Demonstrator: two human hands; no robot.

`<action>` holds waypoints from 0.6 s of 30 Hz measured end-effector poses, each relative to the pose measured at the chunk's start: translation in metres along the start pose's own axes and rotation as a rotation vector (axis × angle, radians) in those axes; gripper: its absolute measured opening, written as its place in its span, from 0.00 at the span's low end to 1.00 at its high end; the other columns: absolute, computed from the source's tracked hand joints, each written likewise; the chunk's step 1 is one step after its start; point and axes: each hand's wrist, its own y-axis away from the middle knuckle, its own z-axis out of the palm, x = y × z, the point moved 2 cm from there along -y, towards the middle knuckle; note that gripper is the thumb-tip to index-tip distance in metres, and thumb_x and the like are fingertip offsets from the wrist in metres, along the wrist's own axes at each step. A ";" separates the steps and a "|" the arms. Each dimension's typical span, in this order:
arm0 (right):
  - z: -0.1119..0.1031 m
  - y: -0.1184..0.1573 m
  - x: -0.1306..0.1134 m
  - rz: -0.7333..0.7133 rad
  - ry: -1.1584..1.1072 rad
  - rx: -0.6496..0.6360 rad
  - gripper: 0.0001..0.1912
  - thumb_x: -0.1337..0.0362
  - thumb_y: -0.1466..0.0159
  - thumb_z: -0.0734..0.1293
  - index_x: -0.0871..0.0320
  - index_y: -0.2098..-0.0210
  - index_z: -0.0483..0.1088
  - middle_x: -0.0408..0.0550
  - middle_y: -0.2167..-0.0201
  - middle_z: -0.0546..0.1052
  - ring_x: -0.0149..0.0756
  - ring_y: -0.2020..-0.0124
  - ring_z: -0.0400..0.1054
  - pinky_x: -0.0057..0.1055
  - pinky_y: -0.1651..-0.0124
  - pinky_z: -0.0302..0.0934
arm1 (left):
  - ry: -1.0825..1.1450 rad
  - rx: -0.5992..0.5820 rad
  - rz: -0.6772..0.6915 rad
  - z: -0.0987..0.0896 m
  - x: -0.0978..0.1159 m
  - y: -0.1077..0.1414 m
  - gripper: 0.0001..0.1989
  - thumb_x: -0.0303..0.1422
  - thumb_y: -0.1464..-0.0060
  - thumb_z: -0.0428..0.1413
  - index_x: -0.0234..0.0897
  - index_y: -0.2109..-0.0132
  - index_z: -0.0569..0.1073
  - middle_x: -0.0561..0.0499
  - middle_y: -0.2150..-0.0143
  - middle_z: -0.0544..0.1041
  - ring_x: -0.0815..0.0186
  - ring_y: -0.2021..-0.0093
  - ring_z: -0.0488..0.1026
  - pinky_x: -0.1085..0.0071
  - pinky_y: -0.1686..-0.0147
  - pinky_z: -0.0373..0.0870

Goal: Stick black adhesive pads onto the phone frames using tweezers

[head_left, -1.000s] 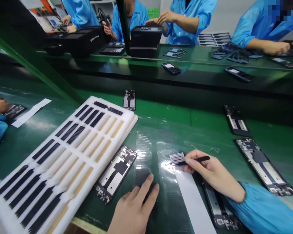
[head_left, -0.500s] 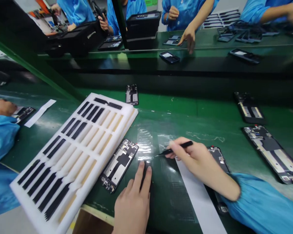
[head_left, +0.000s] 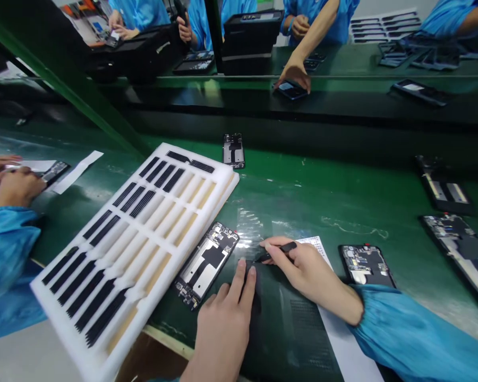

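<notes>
My left hand [head_left: 226, 318] rests palm down on the green table, its index and middle fingers stretched out and slightly apart. Something dark lies between those fingertips; I cannot make out what. Pinched in my right hand [head_left: 308, 268] is a black pen-like tool [head_left: 289, 247], its thin tip close to my left fingertips. An opened phone [head_left: 207, 263] lies left of my left hand, against a white foam tray [head_left: 163, 241] of black strips. Under my right wrist runs a white paper strip [head_left: 344, 339], and beyond it another opened phone [head_left: 366, 263] is partly covered by my sleeve.
More opened phones lie at the back [head_left: 233, 151] and the right [head_left: 464, 249]. A green post [head_left: 75, 79] slants across the upper left. Another person's hands [head_left: 19, 185] work on a phone at left. Across a raised shelf, a person's hand [head_left: 296, 75] holds a phone.
The view has shifted, so most things sit further right. My right hand has come closer to my left fingertips with the tool. The hand across the shelf has taken hold of a phone.
</notes>
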 end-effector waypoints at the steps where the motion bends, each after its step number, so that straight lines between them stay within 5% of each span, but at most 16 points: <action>1: -0.003 0.001 -0.002 -0.019 0.007 0.020 0.16 0.59 0.27 0.59 0.56 0.61 0.76 0.47 0.59 0.83 0.37 0.58 0.79 0.30 0.55 0.73 | 0.032 0.008 -0.003 -0.001 -0.001 -0.001 0.28 0.19 0.44 0.50 0.37 0.38 0.71 0.45 0.35 0.71 0.61 0.67 0.78 0.66 0.76 0.76; 3: -0.015 0.004 -0.011 -0.050 0.019 0.094 0.17 0.58 0.28 0.60 0.55 0.63 0.79 0.48 0.54 0.82 0.39 0.54 0.78 0.30 0.52 0.72 | 0.203 0.046 -0.045 -0.004 -0.003 -0.004 0.26 0.20 0.43 0.49 0.37 0.39 0.71 0.44 0.37 0.73 0.59 0.62 0.80 0.65 0.70 0.78; 6: -0.043 0.017 -0.031 -0.081 0.062 0.243 0.19 0.56 0.28 0.62 0.51 0.67 0.82 0.46 0.53 0.83 0.40 0.51 0.77 0.31 0.48 0.72 | 0.788 0.090 -0.283 -0.014 -0.005 -0.009 0.19 0.27 0.37 0.50 0.39 0.40 0.70 0.43 0.43 0.78 0.58 0.52 0.78 0.66 0.57 0.78; 9: -0.063 0.034 -0.044 -0.086 0.081 0.313 0.22 0.54 0.28 0.61 0.48 0.71 0.83 0.46 0.56 0.84 0.41 0.57 0.79 0.30 0.54 0.75 | 1.548 -0.009 -0.521 -0.022 0.002 -0.016 0.14 0.37 0.34 0.51 0.39 0.45 0.70 0.43 0.52 0.80 0.66 0.68 0.76 0.73 0.71 0.76; 12: -0.064 0.046 -0.045 -0.082 0.081 0.273 0.23 0.52 0.28 0.61 0.48 0.71 0.83 0.47 0.57 0.84 0.42 0.58 0.80 0.29 0.59 0.77 | 2.143 -0.092 -0.504 -0.031 0.014 -0.025 0.16 0.39 0.34 0.51 0.37 0.44 0.70 0.45 0.60 0.78 0.71 0.76 0.70 0.76 0.80 0.69; 18: -0.058 0.046 -0.042 -0.097 0.077 0.282 0.21 0.53 0.28 0.61 0.48 0.69 0.84 0.47 0.55 0.83 0.40 0.57 0.80 0.28 0.53 0.76 | 2.454 -0.095 -0.435 -0.042 0.027 -0.036 0.14 0.33 0.35 0.54 0.36 0.45 0.74 0.45 0.61 0.77 0.70 0.72 0.72 0.76 0.76 0.69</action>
